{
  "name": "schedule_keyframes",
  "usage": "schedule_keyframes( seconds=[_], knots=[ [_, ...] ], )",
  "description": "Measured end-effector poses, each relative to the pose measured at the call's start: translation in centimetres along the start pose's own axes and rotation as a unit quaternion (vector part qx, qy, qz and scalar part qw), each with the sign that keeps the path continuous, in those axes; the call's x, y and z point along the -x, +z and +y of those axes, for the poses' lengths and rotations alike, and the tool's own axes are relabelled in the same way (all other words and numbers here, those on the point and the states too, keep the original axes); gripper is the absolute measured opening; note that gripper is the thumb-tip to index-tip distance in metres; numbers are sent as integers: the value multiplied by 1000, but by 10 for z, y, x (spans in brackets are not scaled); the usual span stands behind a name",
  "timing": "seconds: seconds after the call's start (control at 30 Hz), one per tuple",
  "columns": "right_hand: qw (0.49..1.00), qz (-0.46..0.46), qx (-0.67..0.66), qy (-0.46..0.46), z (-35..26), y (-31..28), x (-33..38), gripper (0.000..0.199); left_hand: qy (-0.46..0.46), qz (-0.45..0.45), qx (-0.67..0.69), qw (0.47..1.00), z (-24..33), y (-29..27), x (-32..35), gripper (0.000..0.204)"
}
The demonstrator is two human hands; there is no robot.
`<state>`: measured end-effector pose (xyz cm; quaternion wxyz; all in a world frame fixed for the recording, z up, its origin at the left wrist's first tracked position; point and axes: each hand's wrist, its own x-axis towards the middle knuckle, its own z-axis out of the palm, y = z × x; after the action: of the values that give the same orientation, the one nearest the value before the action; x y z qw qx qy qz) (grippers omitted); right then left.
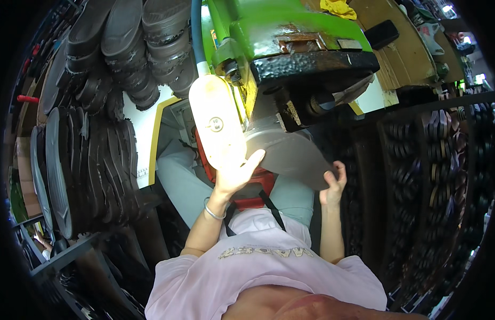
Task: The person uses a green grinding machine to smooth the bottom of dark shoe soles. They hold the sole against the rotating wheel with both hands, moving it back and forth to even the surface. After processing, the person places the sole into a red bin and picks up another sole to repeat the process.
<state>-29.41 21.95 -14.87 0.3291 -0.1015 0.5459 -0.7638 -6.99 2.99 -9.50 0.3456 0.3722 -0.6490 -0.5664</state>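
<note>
A dark grey, flat shoe sole (pixel 298 160) is held slantwise over my lap, its far edge close beneath the green machine (pixel 300 32). At its right end my right hand (pixel 332 184) is closed, pinching the edge between thumb and curled fingers. My left hand (pixel 234 178) is at the sole's left side, with the thumb laid against its edge. A glowing, elongated work lamp (pixel 214 114) hides the other fingers of that hand. The lamp hangs on a blue-grey flexible neck (pixel 198 37) and is partly overexposed. Below the machine's black edge sits a dark round knob (pixel 321 102).
Stacks of dark foam soles (pixel 122 32) with ragged edges stand at the far left. More soles (pixel 79 165) lean upright in a row nearer me. A shelf rack (pixel 434 160) packed with soles fills the right side. At the far right is a cardboard box (pixel 404 61).
</note>
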Motion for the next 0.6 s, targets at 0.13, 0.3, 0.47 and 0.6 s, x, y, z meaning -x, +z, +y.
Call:
schedule_keyframes(
  seconds=[0.13, 0.3, 0.47, 0.6],
  knots=[
    [995, -5, 21, -98, -37, 23, -33, 48, 58, 24, -80, 995, -7, -2, -1, 43],
    [988, -4, 39, -151, -60, 44, -62, 54, 70, 1, -68, 995, 3, -9, -2, 44],
    [981, -33, 39, -188, -74, 62, -75, 57, 21, -34, 14, 999, 22, -17, -9, 42],
    [980, -79, 25, -181, -78, 68, -76, 58, -3, 5, 114, 993, 21, -17, -9, 38]
  ],
)
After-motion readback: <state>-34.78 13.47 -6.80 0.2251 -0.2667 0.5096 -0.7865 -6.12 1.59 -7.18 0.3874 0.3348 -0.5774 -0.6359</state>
